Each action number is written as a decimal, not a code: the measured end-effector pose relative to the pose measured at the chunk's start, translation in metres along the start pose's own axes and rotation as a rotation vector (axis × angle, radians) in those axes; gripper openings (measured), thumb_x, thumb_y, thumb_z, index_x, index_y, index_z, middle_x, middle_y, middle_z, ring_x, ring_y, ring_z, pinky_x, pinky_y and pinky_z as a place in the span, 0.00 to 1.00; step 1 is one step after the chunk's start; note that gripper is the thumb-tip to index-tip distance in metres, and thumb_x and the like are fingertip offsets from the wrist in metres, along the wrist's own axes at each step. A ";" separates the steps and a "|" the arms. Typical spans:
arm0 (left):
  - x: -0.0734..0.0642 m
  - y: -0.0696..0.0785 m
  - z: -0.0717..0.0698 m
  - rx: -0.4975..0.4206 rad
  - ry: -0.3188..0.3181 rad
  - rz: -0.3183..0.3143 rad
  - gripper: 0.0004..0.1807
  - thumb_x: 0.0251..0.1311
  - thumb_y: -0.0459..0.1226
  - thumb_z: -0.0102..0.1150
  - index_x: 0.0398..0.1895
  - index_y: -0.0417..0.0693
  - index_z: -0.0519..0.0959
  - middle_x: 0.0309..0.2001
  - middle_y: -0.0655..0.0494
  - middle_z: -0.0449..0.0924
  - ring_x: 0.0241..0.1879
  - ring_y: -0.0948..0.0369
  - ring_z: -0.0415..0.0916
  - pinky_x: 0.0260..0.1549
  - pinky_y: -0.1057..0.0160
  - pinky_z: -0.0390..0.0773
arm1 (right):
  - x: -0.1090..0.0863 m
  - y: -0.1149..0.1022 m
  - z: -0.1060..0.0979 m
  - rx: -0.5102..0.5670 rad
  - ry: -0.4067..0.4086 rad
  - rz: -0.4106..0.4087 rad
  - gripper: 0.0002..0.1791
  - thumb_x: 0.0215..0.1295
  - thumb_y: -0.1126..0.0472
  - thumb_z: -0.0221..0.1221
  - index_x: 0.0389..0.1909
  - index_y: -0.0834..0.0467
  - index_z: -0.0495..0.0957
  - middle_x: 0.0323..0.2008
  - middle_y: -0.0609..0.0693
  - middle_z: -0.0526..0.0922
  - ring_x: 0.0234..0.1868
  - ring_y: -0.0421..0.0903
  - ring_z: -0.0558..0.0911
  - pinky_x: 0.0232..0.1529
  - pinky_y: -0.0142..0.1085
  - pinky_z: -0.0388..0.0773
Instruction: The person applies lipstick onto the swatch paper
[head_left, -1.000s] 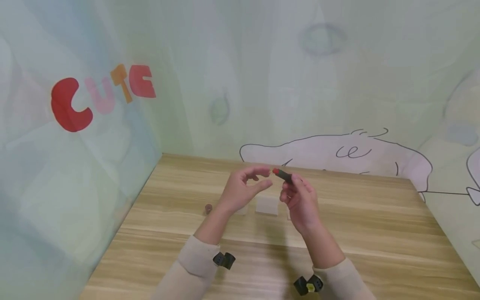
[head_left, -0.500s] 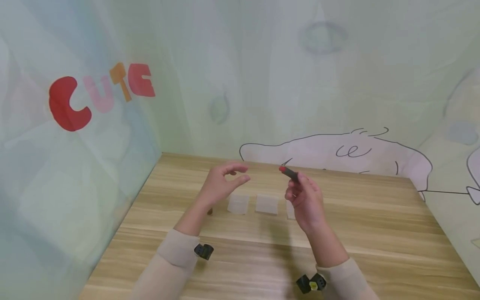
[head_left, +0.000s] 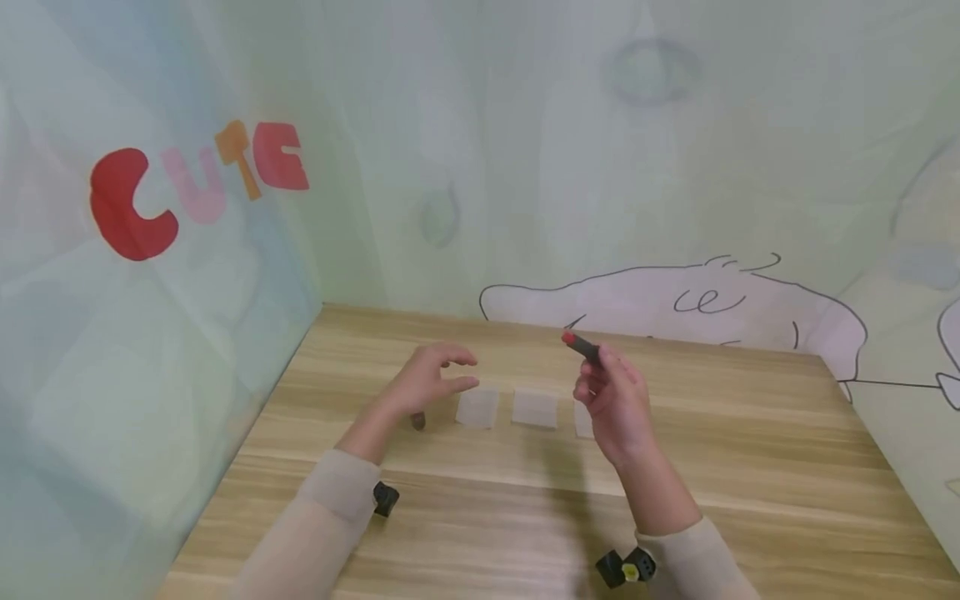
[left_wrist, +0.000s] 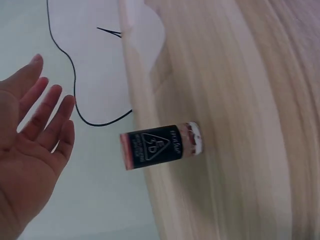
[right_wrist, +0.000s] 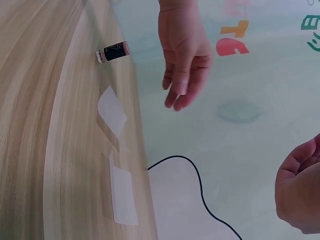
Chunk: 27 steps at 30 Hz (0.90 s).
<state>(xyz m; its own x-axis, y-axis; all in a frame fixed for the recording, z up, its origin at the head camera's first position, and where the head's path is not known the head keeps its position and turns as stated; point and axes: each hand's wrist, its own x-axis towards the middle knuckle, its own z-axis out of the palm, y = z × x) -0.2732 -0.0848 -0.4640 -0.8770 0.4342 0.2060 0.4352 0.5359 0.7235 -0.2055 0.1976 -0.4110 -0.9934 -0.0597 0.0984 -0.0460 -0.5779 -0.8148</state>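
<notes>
My right hand (head_left: pixel 618 408) pinches a dark lipstick (head_left: pixel 583 345) in the head view, its red tip pointing up and left. My left hand (head_left: pixel 427 379) hovers over the table's left part with fingers and thumb apart, holding nothing. Just below it stands a small dark cylinder (head_left: pixel 418 421), partly covered by the hand. Seen closer in the left wrist view, this cylinder (left_wrist: pixel 157 146) has a black label with a triangle, one reddish end and a pale end on the table. The right wrist view catches only part of my right hand (right_wrist: pixel 300 192); the lipstick is out of sight there.
White paper squares lie in a row on the wooden table (head_left: pixel 480 517): a left one (head_left: pixel 477 408), a middle one (head_left: pixel 535 408) and a right one (head_left: pixel 583 419) partly behind my right hand. Printed cloth walls (head_left: pixel 525 167) stand behind and left.
My left hand has moved away from the lipstick, leftward and lower toward the small cylinder, uncovering the left paper square. The right hand has shifted slightly right with the lipstick.
</notes>
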 end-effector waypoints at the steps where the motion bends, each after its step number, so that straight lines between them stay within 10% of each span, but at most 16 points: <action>1: 0.000 -0.002 0.001 0.015 -0.021 0.002 0.16 0.62 0.36 0.70 0.50 0.38 0.83 0.52 0.46 0.84 0.55 0.49 0.79 0.57 0.47 0.76 | 0.000 0.000 0.000 -0.005 0.007 0.005 0.16 0.80 0.58 0.50 0.31 0.52 0.81 0.23 0.43 0.84 0.20 0.38 0.78 0.29 0.28 0.77; 27: 0.000 -0.012 0.029 0.470 -0.287 -0.040 0.15 0.57 0.33 0.71 0.48 0.40 0.85 0.51 0.48 0.83 0.53 0.50 0.79 0.58 0.52 0.76 | 0.000 0.003 0.002 -0.005 0.046 0.019 0.16 0.79 0.58 0.52 0.30 0.52 0.82 0.23 0.45 0.81 0.21 0.39 0.76 0.28 0.27 0.77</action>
<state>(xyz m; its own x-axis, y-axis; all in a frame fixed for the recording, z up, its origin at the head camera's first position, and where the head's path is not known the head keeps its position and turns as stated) -0.2727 -0.0699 -0.4919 -0.8325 0.5516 -0.0513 0.5045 0.7932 0.3411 -0.2053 0.1942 -0.4120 -0.9979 -0.0326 0.0567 -0.0278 -0.5728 -0.8192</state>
